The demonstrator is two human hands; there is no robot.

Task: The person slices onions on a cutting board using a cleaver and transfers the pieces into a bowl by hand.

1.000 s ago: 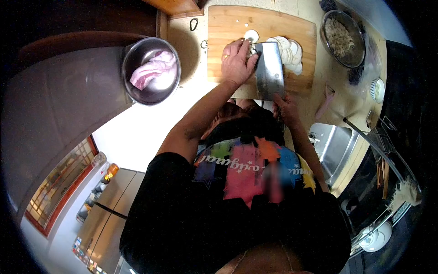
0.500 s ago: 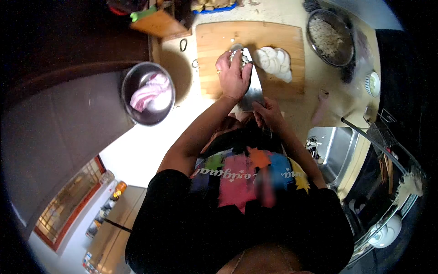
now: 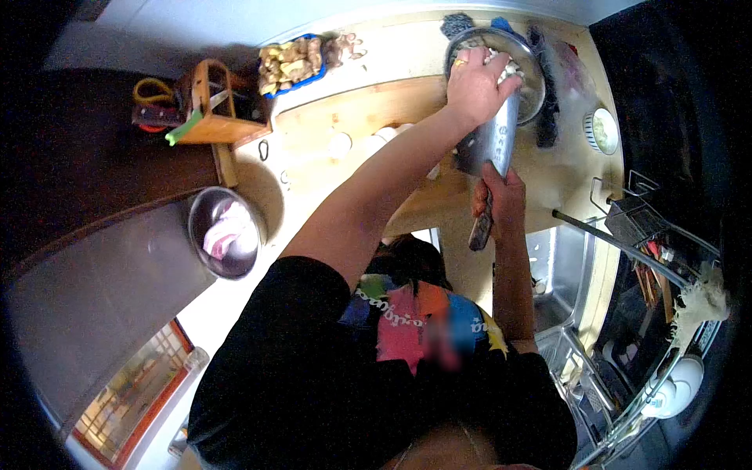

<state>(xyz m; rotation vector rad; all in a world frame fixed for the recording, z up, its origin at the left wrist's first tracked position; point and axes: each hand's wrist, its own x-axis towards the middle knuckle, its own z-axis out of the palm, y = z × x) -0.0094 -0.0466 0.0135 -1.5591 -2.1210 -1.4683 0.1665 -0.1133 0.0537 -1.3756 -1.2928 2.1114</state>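
Observation:
My right hand is wrapped round the handle of a cleaver, whose blade reaches up to the steel bowl. Over that bowl, my left hand rests against the blade's far end with its fingers spread round white diced pieces. The dice lie on the blade and under the fingertips; the bowl's contents are largely hidden by the hand. Below and left, the wooden cutting board carries white round slices, partly covered by my left forearm.
A pot with raw meat stands at the left. Ginger in a blue tray and a wooden knife block are at the back left. At the right are a striped bowl, the sink and a wire rack.
Both hands and the cleaver have moved right and away from me, from the board to the steel bowl, carrying the diced pieces. The view has shifted too.

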